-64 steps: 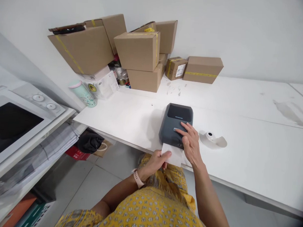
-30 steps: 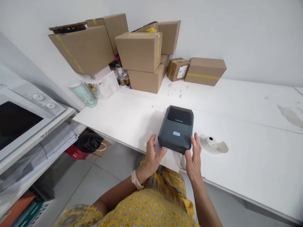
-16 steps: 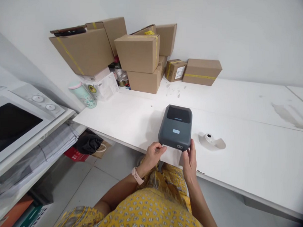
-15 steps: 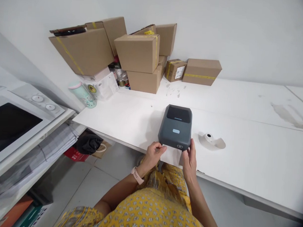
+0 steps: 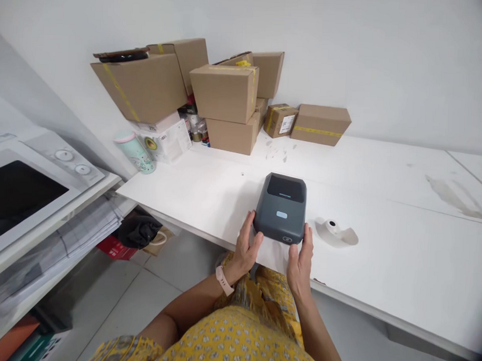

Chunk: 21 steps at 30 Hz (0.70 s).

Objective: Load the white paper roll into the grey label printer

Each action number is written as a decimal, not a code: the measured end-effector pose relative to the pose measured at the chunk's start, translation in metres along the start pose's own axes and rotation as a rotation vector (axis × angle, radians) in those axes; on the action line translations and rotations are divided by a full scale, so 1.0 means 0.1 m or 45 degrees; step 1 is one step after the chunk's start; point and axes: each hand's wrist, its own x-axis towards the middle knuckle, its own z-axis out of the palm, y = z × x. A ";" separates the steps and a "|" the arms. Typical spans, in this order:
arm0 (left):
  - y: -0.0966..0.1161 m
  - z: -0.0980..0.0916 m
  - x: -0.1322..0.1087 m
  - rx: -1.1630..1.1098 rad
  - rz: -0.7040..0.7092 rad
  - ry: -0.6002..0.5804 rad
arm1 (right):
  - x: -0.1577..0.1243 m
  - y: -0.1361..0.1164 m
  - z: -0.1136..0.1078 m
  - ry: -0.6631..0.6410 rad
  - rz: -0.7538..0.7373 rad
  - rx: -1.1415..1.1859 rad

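A dark grey label printer (image 5: 280, 213) sits near the front edge of the white table. My left hand (image 5: 246, 249) holds its left front corner, fingers along the side and thumb at the front. On the opposite corner, my right hand (image 5: 300, 261) grips in the same way, with its fingers up the right side. The printer's underside and the inner fingertips are partly hidden. To the right of the printer lies a small white paper roll (image 5: 336, 232) with its loose end curling out.
Cardboard boxes (image 5: 224, 93) are stacked at the back left, with two smaller ones beside them, including a long box (image 5: 321, 123). A mint tumbler (image 5: 135, 153) stands at the table's left end. Farther left, a white microwave (image 5: 47, 179) rests on a shelf.
My left hand has gone from a pinch at the printer's front to its left side, fingers stretched along it. My right hand stays at the right corner. The view has shifted slightly.
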 end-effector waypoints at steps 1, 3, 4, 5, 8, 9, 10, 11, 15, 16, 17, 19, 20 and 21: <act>-0.01 0.00 0.00 0.012 0.011 0.008 | 0.01 0.00 0.00 0.007 -0.018 -0.022; -0.01 0.00 0.00 0.039 0.019 0.022 | 0.02 0.01 -0.01 0.012 -0.039 -0.049; -0.01 0.00 -0.01 0.055 0.020 0.030 | 0.02 0.01 -0.01 0.012 -0.044 -0.058; -0.01 0.01 -0.01 0.071 0.021 0.036 | 0.02 0.01 -0.01 0.013 -0.047 -0.064; 0.02 -0.01 0.00 0.115 0.041 0.041 | 0.03 -0.01 -0.03 0.026 -0.058 -0.083; 0.04 -0.02 0.02 0.127 0.059 0.044 | 0.05 -0.04 -0.04 0.033 -0.068 -0.094; 0.08 -0.04 0.06 0.139 0.081 0.045 | 0.08 -0.07 -0.06 0.039 -0.085 -0.106; 0.12 -0.06 0.11 0.147 0.108 0.045 | 0.14 -0.10 -0.08 0.045 -0.111 -0.122; 0.34 -0.11 0.47 0.071 0.235 0.030 | 0.61 -0.29 -0.18 0.112 -0.329 -0.181; 0.37 -0.11 0.59 0.007 0.250 0.028 | 0.78 -0.34 -0.20 0.145 -0.394 -0.199; 0.39 -0.10 0.71 -0.060 0.247 0.040 | 0.96 -0.37 -0.21 0.183 -0.458 -0.213; 0.33 -0.07 0.92 -0.124 0.177 0.094 | 1.33 -0.44 -0.21 0.236 -0.545 -0.238; 0.27 -0.04 1.00 -0.108 0.118 0.122 | 1.50 -0.46 -0.20 0.253 -0.555 -0.245; 0.18 -0.02 1.05 -0.067 0.045 0.135 | 1.66 -0.49 -0.19 0.261 -0.546 -0.257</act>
